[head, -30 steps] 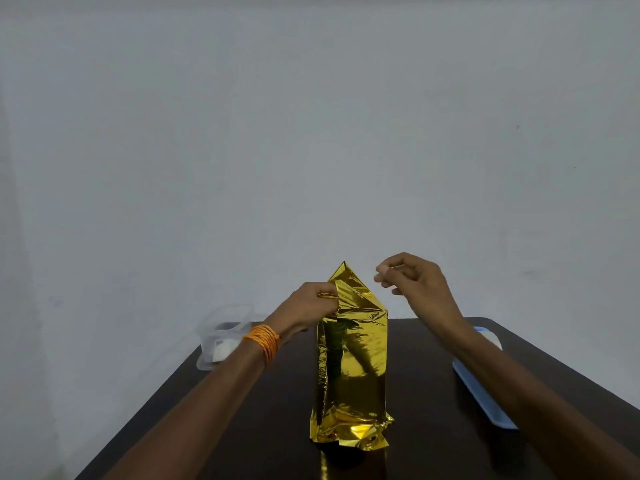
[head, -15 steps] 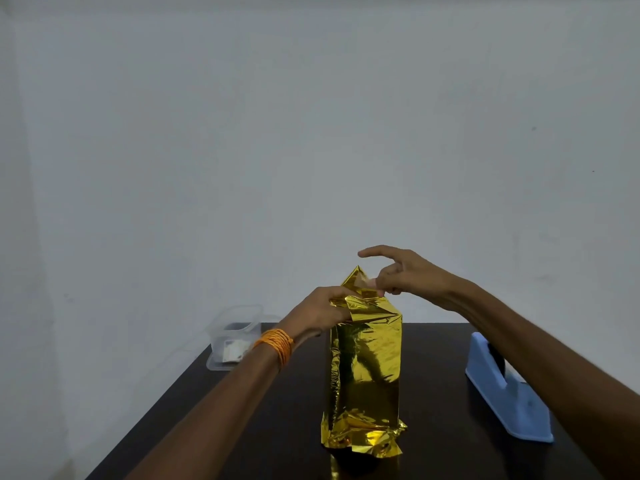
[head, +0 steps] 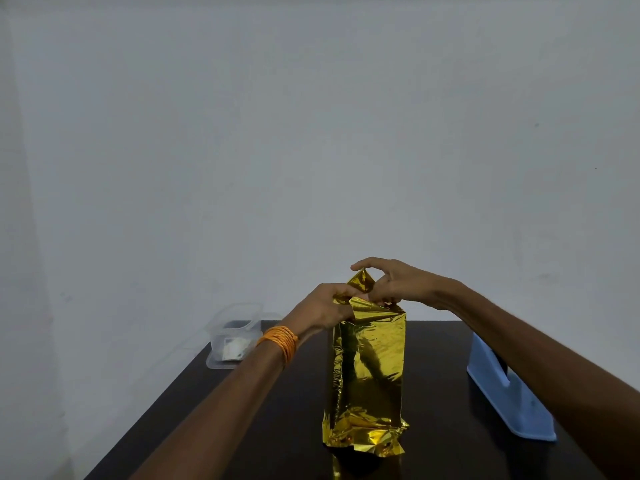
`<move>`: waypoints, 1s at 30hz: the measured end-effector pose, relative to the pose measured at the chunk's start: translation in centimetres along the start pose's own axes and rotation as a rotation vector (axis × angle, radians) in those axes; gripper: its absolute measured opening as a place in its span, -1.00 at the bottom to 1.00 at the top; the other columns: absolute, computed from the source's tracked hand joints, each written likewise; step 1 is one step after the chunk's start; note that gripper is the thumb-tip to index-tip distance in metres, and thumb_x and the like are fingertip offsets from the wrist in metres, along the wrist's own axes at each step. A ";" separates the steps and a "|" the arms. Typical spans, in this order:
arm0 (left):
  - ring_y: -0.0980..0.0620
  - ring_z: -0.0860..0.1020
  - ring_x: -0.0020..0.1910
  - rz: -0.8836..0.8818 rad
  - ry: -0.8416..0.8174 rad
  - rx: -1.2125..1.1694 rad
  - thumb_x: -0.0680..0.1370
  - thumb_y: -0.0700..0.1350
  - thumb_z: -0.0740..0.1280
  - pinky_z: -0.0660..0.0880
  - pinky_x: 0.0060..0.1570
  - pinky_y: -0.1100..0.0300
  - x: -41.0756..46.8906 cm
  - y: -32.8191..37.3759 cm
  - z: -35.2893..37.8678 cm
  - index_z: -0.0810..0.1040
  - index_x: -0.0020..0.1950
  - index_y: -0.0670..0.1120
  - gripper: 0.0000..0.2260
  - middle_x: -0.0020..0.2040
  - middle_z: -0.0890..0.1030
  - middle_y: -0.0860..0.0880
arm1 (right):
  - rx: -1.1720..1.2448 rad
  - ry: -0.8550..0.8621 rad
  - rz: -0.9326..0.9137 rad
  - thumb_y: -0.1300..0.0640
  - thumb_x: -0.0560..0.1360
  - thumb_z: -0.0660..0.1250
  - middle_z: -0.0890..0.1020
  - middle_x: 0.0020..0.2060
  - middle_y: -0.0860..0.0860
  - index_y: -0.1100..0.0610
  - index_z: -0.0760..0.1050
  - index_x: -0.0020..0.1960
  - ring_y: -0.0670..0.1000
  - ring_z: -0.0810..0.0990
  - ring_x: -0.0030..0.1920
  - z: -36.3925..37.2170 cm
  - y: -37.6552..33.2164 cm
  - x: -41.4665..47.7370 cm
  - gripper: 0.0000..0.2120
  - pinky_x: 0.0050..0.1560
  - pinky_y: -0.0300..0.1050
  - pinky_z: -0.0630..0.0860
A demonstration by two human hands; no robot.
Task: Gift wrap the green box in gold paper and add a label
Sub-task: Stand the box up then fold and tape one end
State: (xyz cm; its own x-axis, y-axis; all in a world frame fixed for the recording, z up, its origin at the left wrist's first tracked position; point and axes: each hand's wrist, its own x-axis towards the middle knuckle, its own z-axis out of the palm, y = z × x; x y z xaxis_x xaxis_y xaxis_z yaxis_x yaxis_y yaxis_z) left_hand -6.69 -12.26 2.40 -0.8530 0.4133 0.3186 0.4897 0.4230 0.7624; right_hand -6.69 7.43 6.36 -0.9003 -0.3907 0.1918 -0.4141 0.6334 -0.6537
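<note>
A tall box wrapped in shiny gold paper (head: 367, 368) stands upright in the middle of the dark table (head: 263, 431); none of the green box shows through the wrapping. My left hand (head: 323, 308) pinches the folded paper at the top left corner. My right hand (head: 394, 284) pinches the pointed top flap (head: 361, 281) from the right, index finger arched over its tip. The bottom end of the paper is crumpled and folded against the table.
A clear plastic container (head: 233, 336) with small white items inside sits at the table's far left corner. A light blue tape dispenser (head: 509, 386) stands to the right, partly behind my right forearm. A plain white wall rises behind the table.
My right hand came in from the right and closed on the pointed top flap. My left hand kept its hold on the top left fold. The view shifted slightly left.
</note>
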 end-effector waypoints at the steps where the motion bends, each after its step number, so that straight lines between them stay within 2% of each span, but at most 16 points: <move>1: 0.21 0.47 -0.28 -0.002 -0.004 0.009 0.55 -0.21 0.38 0.33 -0.47 0.47 0.1 -0.1 0.0 0.62 0.21 -0.08 -0.76 -0.02 0.57 -0.02 | -0.023 -0.007 0.002 0.24 0.53 0.39 0.62 -0.27 0.09 -0.03 0.34 0.43 -0.07 0.56 -0.28 0.0 0.0 0.1 -0.47 -0.22 -0.19 0.45; 4: 0.19 0.44 -0.28 -0.007 0.000 0.052 0.56 -0.25 0.35 0.30 -0.50 0.48 0.2 0.0 0.0 0.61 0.22 -0.06 -0.74 0.00 0.55 -0.03 | -0.126 -0.005 0.008 0.28 0.52 0.38 0.60 -0.18 0.05 0.00 0.32 0.45 -0.05 0.56 -0.27 0.0 -0.5 0.6 -0.44 -0.26 -0.27 0.45; 7: 0.18 0.43 -0.28 -0.009 -0.008 0.068 0.56 -0.27 0.33 0.31 -0.51 0.50 0.3 -0.1 0.0 0.60 0.23 -0.06 -0.73 0.04 0.54 -0.04 | -0.273 0.015 0.020 0.21 0.52 0.41 0.50 0.06 0.02 -0.01 0.29 0.48 -0.08 0.51 -0.22 -0.2 -0.7 1.3 -0.40 -0.28 -0.30 0.42; 9: 0.16 0.46 -0.23 -0.012 -0.013 0.051 0.55 -0.29 0.34 0.36 -0.44 0.47 0.1 0.1 -0.1 0.61 0.22 -0.05 -0.72 0.10 0.57 -0.06 | -0.379 0.016 0.041 0.08 0.51 0.44 0.43 0.30 0.05 -0.04 0.27 0.50 -0.06 0.57 -0.11 -0.6 -0.2 1.7 -0.38 -0.18 -0.24 0.48; 11: 0.04 0.54 -0.05 -0.016 -0.018 0.030 0.54 -0.30 0.34 0.47 -0.26 0.38 0.0 0.0 -0.2 0.62 0.21 -0.03 -0.70 0.17 0.56 -0.07 | -0.424 0.017 0.087 -0.03 0.50 0.45 0.39 0.41 0.05 -0.03 0.28 0.50 -0.02 0.63 -0.09 -1.1 0.5 1.4 -0.36 -0.10 -0.19 0.50; 14: -0.11 0.52 0.20 -0.022 -0.011 0.013 0.55 -0.33 0.32 0.49 -0.06 0.17 0.1 -0.1 -0.1 0.60 0.23 -0.03 -0.67 0.29 0.50 -0.12 | -0.400 0.104 0.130 0.03 0.51 0.45 0.47 0.33 0.07 0.00 0.33 0.46 -0.07 0.56 -0.17 -1.1 1.4 0.5 -0.43 -0.12 -0.18 0.45; 16: -0.11 0.50 0.21 -0.019 -0.003 0.016 0.55 -0.34 0.30 0.52 0.00 0.08 0.2 -0.1 0.0 0.60 0.25 -0.03 -0.66 0.30 0.49 -0.11 | -0.367 0.222 0.121 0.06 0.52 0.43 0.51 0.19 0.06 -0.01 0.37 0.40 -0.05 0.51 -0.11 -0.6 2.1 0.2 -0.51 -0.10 -0.15 0.42; 17: -0.08 0.50 0.18 -0.018 -0.003 0.019 0.56 -0.33 0.30 0.55 0.03 0.04 0.2 -0.2 0.0 0.59 0.25 -0.03 -0.67 0.28 0.49 -0.09 | -0.263 0.251 0.130 0.03 0.52 0.42 0.52 0.10 0.04 -0.04 0.38 0.38 -0.04 0.50 -0.09 -0.1 2.3 0.0 -0.54 -0.14 -0.17 0.42; 18: -0.04 0.50 0.12 -0.014 -0.002 0.019 0.57 -0.33 0.30 0.56 0.00 0.09 0.1 -0.1 0.0 0.60 0.26 -0.03 -0.67 0.26 0.50 -0.08 | -0.125 0.251 0.149 -0.02 0.51 0.42 0.52 0.04 0.02 -0.08 0.38 0.35 -0.03 0.52 -0.06 0.4 2.4 -0.2 -0.55 -0.17 -0.18 0.44; 20: 0.04 0.49 -0.01 0.004 -0.011 -0.002 0.58 -0.32 0.30 0.52 -0.26 0.38 -0.1 0.0 -0.1 0.60 0.26 -0.05 -0.68 0.21 0.52 -0.07 | 0.080 0.247 0.195 -0.07 0.48 0.45 0.55 0.01 0.02 -0.12 0.38 0.32 0.02 0.58 -0.02 1.6 2.7 -0.1 -0.54 -0.16 -0.17 0.49; 21: 0.06 0.49 -0.03 -0.001 -0.020 -0.024 0.58 -0.31 0.30 0.47 -0.35 0.46 -0.2 0.0 -0.2 0.60 0.26 -0.07 -0.70 0.17 0.52 -0.05 | 0.138 0.252 0.210 -0.07 0.46 0.47 0.58 0.03 0.04 -0.12 0.40 0.29 0.06 0.61 0.01 2.0 2.9 -0.1 -0.55 -0.13 -0.14 0.50; 22: 0.05 0.50 -0.01 -0.007 -0.029 -0.045 0.58 -0.28 0.31 0.46 -0.36 0.47 -0.2 -0.1 -0.2 0.60 0.26 -0.09 -0.72 0.14 0.53 -0.03 | 0.193 0.265 0.219 -0.08 0.42 0.49 0.61 0.07 0.06 -0.15 0.44 0.25 0.10 0.62 0.06 2.4 3.2 -0.1 -0.56 -0.10 -0.09 0.50; 23: 0.03 0.53 0.05 -0.012 -0.033 -0.068 0.57 -0.24 0.34 0.50 -0.28 0.45 -0.2 -0.2 -0.3 0.60 0.26 -0.08 -0.73 0.15 0.54 -0.02 | 0.248 0.282 0.231 -0.10 0.38 0.49 0.63 0.10 0.09 -0.17 0.48 0.19 0.13 0.63 0.09 2.8 3.5 -0.1 -0.59 -0.08 -0.04 0.49; 26: -0.03 0.54 0.22 -0.010 0.006 -0.218 0.52 -0.06 0.44 0.57 0.15 0.09 0.1 -0.7 -0.1 0.62 0.21 0.06 -0.74 0.24 0.55 0.00 | 0.364 0.325 0.230 -0.06 0.43 0.50 0.67 0.06 0.15 -0.14 0.51 0.13 0.10 0.59 -0.02 3.5 3.9 -0.3 -0.68 -0.09 0.02 0.40; 28: -0.03 0.50 0.28 -0.014 0.095 -0.346 0.49 0.09 0.45 0.52 0.24 -0.09 0.3 -0.8 0.0 0.61 0.17 0.16 -0.74 0.33 0.51 0.04 | 0.406 0.337 0.222 -0.02 0.45 0.50 0.68 0.03 0.17 -0.08 0.50 0.15 0.12 0.61 -0.03 3.8 4.0 -0.4 -0.68 -0.09 0.01 0.39; 30: 0.00 0.40 0.35 -0.032 0.168 -0.395 0.49 0.03 0.47 0.48 0.26 -0.17 0.7 -1.1 0.0 0.54 0.21 0.20 -0.68 0.37 0.41 0.08 | 0.415 0.333 0.218 0.00 0.46 0.50 0.68 0.02 0.16 -0.06 0.50 0.17 0.13 0.66 0.01 4.0 3.7 -0.5 -0.67 -0.06 0.01 0.43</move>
State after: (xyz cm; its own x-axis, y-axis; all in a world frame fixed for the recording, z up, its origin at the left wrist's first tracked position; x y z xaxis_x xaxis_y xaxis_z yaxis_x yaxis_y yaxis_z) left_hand -7.83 -12.38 1.80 -0.9002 0.2545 0.3533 0.3835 0.0789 0.9202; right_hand -7.23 7.32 0.94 -0.9805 -0.0065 0.1964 -0.1872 0.3348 -0.9235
